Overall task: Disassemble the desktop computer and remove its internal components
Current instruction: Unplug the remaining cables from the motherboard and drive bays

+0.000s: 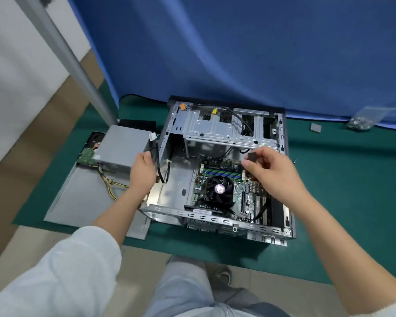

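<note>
The desktop computer case (226,170) lies on its side, open side up, on a green mat (341,191) spread over the floor, directly in front of the person. Inside it the motherboard (229,179) sits flat against the bottom, with a black CPU fan (219,188) near its middle and a row of memory slots (222,172) just beyond the fan. A bare metal drive cage (224,126) spans the far end of the case, and black cables (238,120) with yellow and orange connectors loop across it.

The right hand (274,170) hovers above the motherboard's far right part; its grip is narrow, thumb and forefinger pinching a small dark grey block (252,156) held clear of the board. The left hand (143,170) is at the case's left wall, its grip curled round a bundle of black cable (157,161) that hangs down over the wall into the case.

Just left of the case, a grey power supply (121,148) rests on a flat grey side panel (87,197) lying on the mat, with yellow and black wires (111,185) trailing from it. A hard drive with a green circuit board (87,154) lies touching its far left side. Further right on the mat lie a small grey square piece (315,128) and a clear bag (364,121) of small parts. A blue cloth (238,53) hangs behind.
</note>
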### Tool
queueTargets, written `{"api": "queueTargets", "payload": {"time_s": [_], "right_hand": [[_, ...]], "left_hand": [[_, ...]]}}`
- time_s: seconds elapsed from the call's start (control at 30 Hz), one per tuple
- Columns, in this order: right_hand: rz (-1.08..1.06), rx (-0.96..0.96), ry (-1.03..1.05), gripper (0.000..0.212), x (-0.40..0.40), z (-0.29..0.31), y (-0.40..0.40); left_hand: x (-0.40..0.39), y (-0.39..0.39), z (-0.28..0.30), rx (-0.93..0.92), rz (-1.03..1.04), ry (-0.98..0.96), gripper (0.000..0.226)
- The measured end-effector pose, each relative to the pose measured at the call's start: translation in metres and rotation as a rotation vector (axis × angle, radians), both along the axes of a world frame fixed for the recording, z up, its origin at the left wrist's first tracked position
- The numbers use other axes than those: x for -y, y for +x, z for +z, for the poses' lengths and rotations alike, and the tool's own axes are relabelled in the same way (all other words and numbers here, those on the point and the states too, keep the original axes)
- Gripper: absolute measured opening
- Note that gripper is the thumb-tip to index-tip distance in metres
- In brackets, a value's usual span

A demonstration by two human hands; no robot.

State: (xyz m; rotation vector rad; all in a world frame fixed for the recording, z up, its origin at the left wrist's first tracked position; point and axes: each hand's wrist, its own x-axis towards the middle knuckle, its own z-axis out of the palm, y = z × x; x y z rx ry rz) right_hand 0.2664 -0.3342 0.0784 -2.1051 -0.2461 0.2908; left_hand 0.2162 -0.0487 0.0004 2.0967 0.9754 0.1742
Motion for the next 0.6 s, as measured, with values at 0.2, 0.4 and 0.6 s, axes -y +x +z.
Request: {"api": "queueTargets", "payload": {"time_s": [0.2,0.4,0.6], "right_hand": [[0.087,0.042,0.209,0.017,-0.004,0.023,0.001],[-0.094,0.077,0.447,0.02,-0.027,0.025,0.009],[-0.218,0.045,0.456,0.021,-0.052,0.022,0.028]], "left_hand": [[0.028,-0.028,0.015,0.109,0.03,-0.147,0.049],[0.059,-0.03,0.043,0.196,-0.412,-0.007,0.03],[0.08,-0.012,0.052,-0.004,-0.846,-0.246,0.038]]}}
